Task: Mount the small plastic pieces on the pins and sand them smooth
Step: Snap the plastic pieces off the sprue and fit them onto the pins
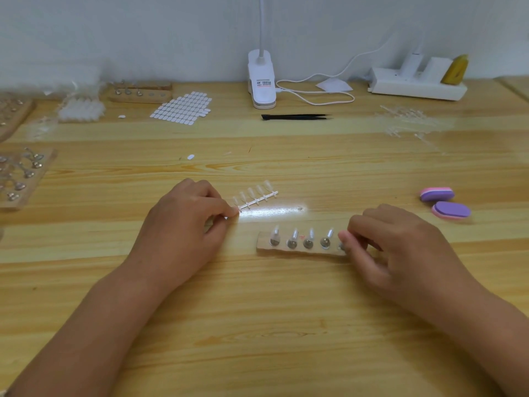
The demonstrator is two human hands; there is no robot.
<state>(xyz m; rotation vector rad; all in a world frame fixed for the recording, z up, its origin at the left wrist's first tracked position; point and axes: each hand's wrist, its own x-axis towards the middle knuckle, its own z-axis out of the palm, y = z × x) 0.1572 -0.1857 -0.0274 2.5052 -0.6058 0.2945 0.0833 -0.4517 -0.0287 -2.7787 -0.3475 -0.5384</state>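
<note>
strip of plastic pieces (pixel 257 198) pinched at its end by left hand (pixel 183 222); right hand (pixel 400 245) curled at rightmost pin (pixel 341 247) of wooden block (pixel 262 245), grip blurred, cannot be told

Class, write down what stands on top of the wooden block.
Four pins stand in a row on the block, each bearing a clear piece. The right hand covers most of a fifth pin at the right end.
</note>
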